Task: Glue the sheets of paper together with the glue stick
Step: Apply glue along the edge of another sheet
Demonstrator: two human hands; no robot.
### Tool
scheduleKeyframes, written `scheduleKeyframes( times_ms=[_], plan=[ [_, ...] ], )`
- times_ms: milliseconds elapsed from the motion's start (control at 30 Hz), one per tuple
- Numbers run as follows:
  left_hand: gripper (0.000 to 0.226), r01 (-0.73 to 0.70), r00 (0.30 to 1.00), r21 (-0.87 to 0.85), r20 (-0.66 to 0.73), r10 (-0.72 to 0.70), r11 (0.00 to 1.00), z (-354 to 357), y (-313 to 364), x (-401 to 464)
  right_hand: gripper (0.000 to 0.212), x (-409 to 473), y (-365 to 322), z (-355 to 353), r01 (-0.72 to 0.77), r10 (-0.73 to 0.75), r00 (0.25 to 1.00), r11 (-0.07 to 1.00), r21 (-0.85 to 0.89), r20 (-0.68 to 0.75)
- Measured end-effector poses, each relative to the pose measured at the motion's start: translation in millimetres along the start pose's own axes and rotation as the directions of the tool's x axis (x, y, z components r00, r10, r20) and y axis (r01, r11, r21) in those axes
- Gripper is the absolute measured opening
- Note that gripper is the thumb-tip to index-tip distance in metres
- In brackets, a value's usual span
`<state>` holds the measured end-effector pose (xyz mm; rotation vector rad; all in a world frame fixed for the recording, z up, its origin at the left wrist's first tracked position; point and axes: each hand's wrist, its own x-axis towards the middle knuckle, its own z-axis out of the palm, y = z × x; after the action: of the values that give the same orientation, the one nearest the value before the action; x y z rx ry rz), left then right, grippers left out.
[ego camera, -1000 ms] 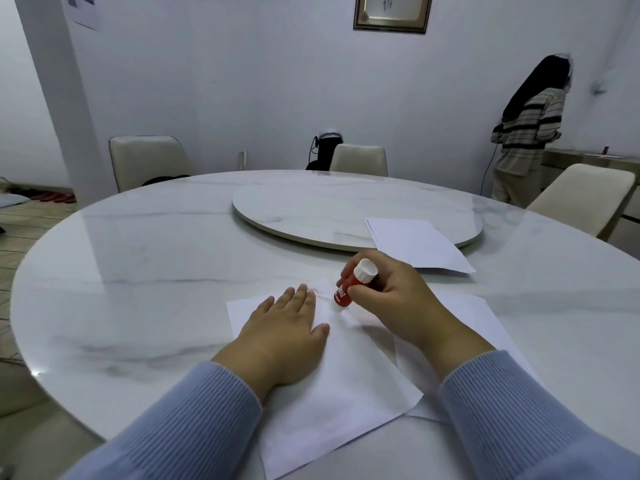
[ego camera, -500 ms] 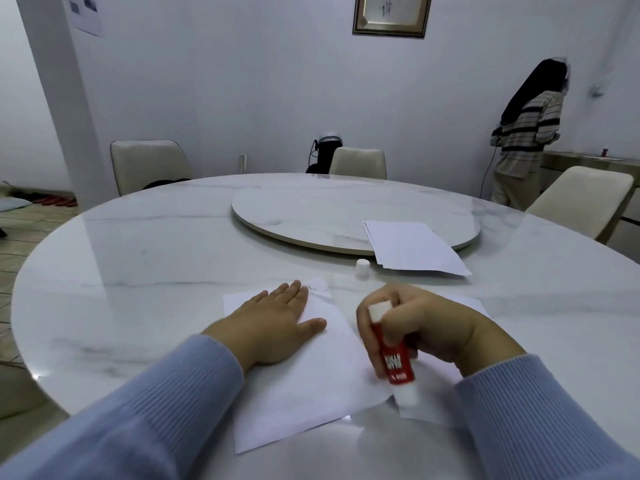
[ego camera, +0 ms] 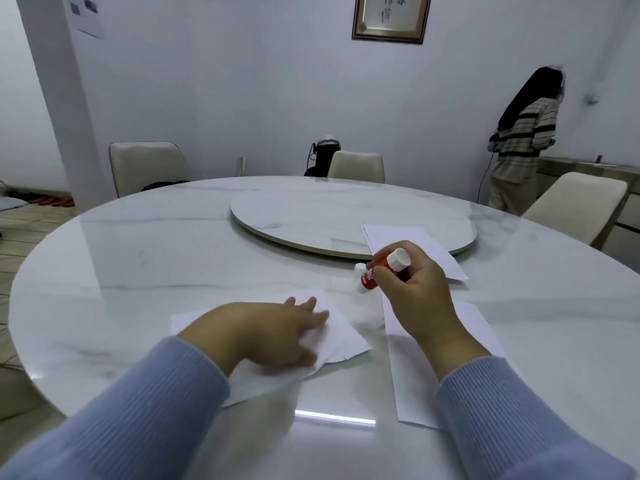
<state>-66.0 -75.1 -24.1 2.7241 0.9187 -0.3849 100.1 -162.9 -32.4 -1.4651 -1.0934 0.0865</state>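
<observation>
My left hand [ego camera: 273, 334] lies on a white sheet [ego camera: 346, 336] with its fingers stretched out; the image there is blurred, and the sheet's near edge bows up beside the thumb. A second white sheet [ego camera: 410, 393] lies to the right, partly under my right forearm, with a strip of bare table between the two. My right hand [ego camera: 415, 289] grips the red glue stick [ego camera: 369, 277], its white knob end up and its tip pointing down to the left. The small white cap [ego camera: 359, 269] stands on the table right by that tip.
The round marble table [ego camera: 138, 271] carries a turntable [ego camera: 311, 216] in its middle. A stack of white paper [ego camera: 422, 242] lies over the turntable's rim, just behind my right hand. Chairs stand around the table. A person in a striped top [ego camera: 523, 140] stands at the far right wall.
My right hand carried the glue stick from the sheets' near edge back up to the cap. My left hand moved left with its sheet, and the two sheets no longer overlap.
</observation>
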Motion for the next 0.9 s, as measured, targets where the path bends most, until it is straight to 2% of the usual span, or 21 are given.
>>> scheduleKeyframes(
  times_ms=[100, 167, 267, 433, 533, 633, 733, 833, 900],
  plan=[
    [0.067, 0.097, 0.983, -0.030, -0.151, -0.100, 0.995, 18.4, 6.4, 9.4, 0.009, -3.5, 0.1, 6.1, -0.011, 0.011, 0.994, 1.000, 0.005, 0.113],
    [0.068, 0.084, 0.988, 0.004, -0.126, -0.083, 0.996, 28.2, 6.8, 11.6, 0.009, -5.7, 1.2, 11.3, -0.015, 0.020, 0.979, 1.000, -0.026, 0.202],
    [0.067, 0.034, 0.996, 0.017, -0.081, -0.033, 0.999, 28.2, 2.5, 8.0, 0.008, -5.5, 5.3, 18.4, -0.032, 0.052, 0.968, 0.996, -0.082, 0.247],
    [0.065, 0.030, 0.991, -0.002, -0.129, -0.030, 1.000, 33.9, 4.5, 5.1, 0.006, -5.0, 4.9, 25.3, -0.032, 0.069, 0.944, 0.992, -0.119, 0.323],
    [0.065, 0.035, 0.989, -0.004, -0.142, -0.035, 0.999, 33.9, 3.6, 4.8, 0.006, -4.8, -2.3, 18.4, -0.018, 0.061, 0.946, 0.990, -0.136, 0.319],
    [0.065, 0.031, 0.990, -0.009, -0.140, -0.032, 0.999, 33.8, 2.7, 5.6, 0.019, -7.2, -9.0, 8.8, 0.003, 0.038, 0.927, 0.994, -0.108, 0.372],
    [0.066, 0.028, 0.989, -0.015, -0.145, -0.030, 0.999, 34.5, 2.3, 5.2, 0.030, -7.1, -7.1, 7.0, -0.032, 0.074, 0.872, 0.995, -0.094, 0.484],
    [0.065, 0.016, 0.988, -0.011, -0.155, -0.017, 1.000, 34.2, 2.9, 3.9, 0.020, -7.2, -7.9, 3.4, -0.135, 0.120, 0.811, 0.991, -0.017, 0.572],
    [0.063, -0.035, 0.992, 0.002, -0.118, 0.035, 0.999, 29.2, 1.7, 1.3, 0.012, -5.8, -9.5, -0.9, -0.180, 0.098, 0.881, 0.974, 0.136, 0.464]
  ],
)
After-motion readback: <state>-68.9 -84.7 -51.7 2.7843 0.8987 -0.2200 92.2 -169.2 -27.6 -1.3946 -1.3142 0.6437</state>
